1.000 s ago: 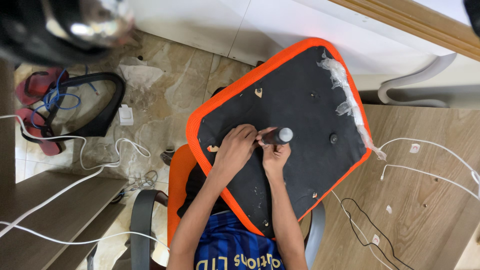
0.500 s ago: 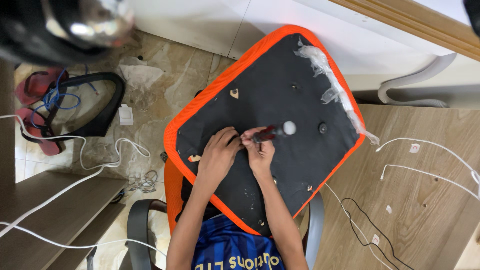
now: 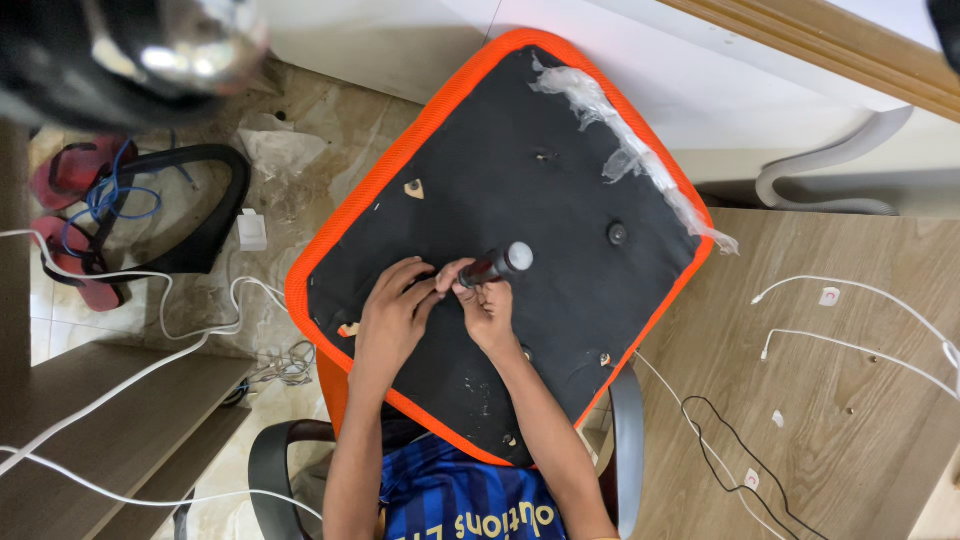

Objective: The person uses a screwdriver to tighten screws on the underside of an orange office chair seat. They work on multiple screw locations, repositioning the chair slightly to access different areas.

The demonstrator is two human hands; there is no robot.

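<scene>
On the seat base (image 3: 560, 170), screwdriver (image 3: 497, 267) handle-end toward the camera.

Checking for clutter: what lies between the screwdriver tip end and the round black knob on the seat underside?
Only bare black fabric lies between the screwdriver and the knob, in the head view.

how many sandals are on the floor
2, both red. One sandal lies at the far left, under blue cord. The other sandal is just below it, crossed by a white cable. More may be hidden by the dark blurred object at top left.
</scene>
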